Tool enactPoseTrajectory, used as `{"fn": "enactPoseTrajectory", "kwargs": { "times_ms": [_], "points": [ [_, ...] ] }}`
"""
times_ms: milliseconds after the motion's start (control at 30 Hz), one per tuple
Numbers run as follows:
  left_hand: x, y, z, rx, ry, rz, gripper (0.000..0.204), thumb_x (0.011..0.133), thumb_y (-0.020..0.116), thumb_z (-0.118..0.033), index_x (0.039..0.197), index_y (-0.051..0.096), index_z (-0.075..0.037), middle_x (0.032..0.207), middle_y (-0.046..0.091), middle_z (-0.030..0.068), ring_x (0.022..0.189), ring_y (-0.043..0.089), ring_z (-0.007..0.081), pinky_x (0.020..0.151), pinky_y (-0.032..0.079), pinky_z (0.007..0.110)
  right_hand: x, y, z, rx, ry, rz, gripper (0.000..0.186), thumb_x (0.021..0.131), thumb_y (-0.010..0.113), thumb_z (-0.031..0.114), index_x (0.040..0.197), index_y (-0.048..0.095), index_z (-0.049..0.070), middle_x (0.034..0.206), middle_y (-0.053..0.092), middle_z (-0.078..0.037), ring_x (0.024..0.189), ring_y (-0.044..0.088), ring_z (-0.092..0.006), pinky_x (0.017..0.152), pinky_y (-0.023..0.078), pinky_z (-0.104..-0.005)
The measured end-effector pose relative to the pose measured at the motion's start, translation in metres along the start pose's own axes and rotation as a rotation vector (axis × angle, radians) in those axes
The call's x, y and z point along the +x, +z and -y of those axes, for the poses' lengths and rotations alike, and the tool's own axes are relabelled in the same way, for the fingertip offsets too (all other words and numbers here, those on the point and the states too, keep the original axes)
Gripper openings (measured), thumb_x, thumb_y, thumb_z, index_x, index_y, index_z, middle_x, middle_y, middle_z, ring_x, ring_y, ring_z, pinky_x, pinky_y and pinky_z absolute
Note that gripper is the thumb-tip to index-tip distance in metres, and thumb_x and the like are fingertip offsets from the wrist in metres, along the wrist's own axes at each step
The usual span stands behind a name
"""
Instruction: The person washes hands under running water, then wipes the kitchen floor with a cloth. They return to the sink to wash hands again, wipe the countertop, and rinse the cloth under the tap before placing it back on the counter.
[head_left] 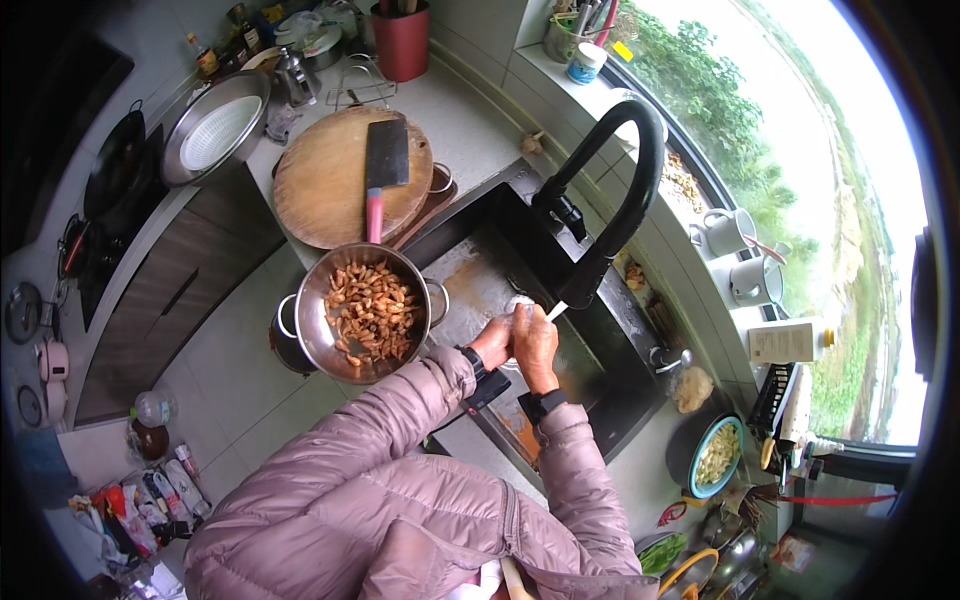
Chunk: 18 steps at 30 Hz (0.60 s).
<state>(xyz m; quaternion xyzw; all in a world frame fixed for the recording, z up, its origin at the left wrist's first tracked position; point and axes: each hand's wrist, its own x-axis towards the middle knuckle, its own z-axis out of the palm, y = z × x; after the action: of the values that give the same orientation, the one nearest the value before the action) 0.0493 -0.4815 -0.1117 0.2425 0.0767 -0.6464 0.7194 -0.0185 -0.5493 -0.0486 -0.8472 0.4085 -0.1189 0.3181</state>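
My left hand point(492, 342) and my right hand point(537, 345) are pressed together over the black sink point(480, 262), right under the spout of the tall black tap point(612, 205). A thin stream of water falls onto them. Something small and pale point(520, 304) shows at the fingertips; whether it is a held thing or splashing water is unclear. Both wrists carry black bands, and the sleeves are pink and quilted. Just left of my hands a steel two-handled bowl point(312, 345) full of small brown shrimp stands at the sink's edge.
Behind the bowl, a round wooden chopping board point(320, 190) carries a cleaver point(386, 155) with a pink handle. A steel basin with a white strainer point(215, 130), a red utensil pot point(402, 45), a wok point(120, 160), two mugs point(725, 232) and a blue bowl point(715, 455) are around.
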Motion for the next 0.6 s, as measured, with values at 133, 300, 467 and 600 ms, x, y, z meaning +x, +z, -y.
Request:
{"fn": "enactPoseTrajectory", "kwargs": {
  "times_ms": [133, 300, 467, 600],
  "points": [
    [-0.010, 0.012, 0.007, 0.094, 0.101, -0.052, 0.020, 0.097, 0.053, -0.017, 0.110, 0.060, -0.003, 0.108, 0.064, 0.0059, 0.101, 0.061, 0.0175, 0.089, 0.050, 0.034, 0.008, -0.005, -0.009, -0.250, 0.166, -0.223, 0.043, 0.094, 0.046, 0.047, 0.096, 0.065, 0.008, 0.077, 0.067, -0.022, 0.076, 0.066, -0.0435, 0.067, 0.053, -0.0521],
    [-0.003, 0.010, -0.002, 0.177, 0.061, -0.183, 0.019, 0.096, 0.052, -0.014, 0.107, 0.061, -0.001, 0.107, 0.064, 0.0077, 0.102, 0.062, 0.0202, 0.090, 0.051, 0.036, -0.001, -0.003, 0.000, -0.151, 0.025, -0.044, 0.023, 0.090, 0.056, 0.032, 0.100, 0.054, 0.011, 0.094, 0.065, -0.024, 0.082, 0.064, -0.0461, 0.069, 0.051, -0.0539],
    [0.008, -0.008, -0.001, 0.111, 0.127, -0.122, 0.018, 0.098, 0.051, -0.014, 0.109, 0.058, -0.001, 0.108, 0.063, 0.0083, 0.101, 0.061, 0.0203, 0.091, 0.049, 0.036, -0.004, -0.006, 0.002, -0.070, 0.174, -0.036, 0.034, 0.091, 0.056, 0.038, 0.093, 0.059, 0.005, 0.082, 0.067, -0.026, 0.082, 0.066, -0.0443, 0.069, 0.052, -0.0529],
    [0.006, -0.011, 0.001, 0.215, 0.099, -0.148, 0.021, 0.099, 0.048, -0.015, 0.112, 0.057, -0.001, 0.111, 0.062, 0.0093, 0.102, 0.060, 0.0212, 0.094, 0.048, 0.037, -0.007, -0.005, -0.004, -0.079, 0.188, 0.012, 0.036, 0.090, 0.056, 0.038, 0.092, 0.061, 0.003, 0.087, 0.068, -0.025, 0.079, 0.066, -0.0449, 0.068, 0.052, -0.0543]
  ]
}}
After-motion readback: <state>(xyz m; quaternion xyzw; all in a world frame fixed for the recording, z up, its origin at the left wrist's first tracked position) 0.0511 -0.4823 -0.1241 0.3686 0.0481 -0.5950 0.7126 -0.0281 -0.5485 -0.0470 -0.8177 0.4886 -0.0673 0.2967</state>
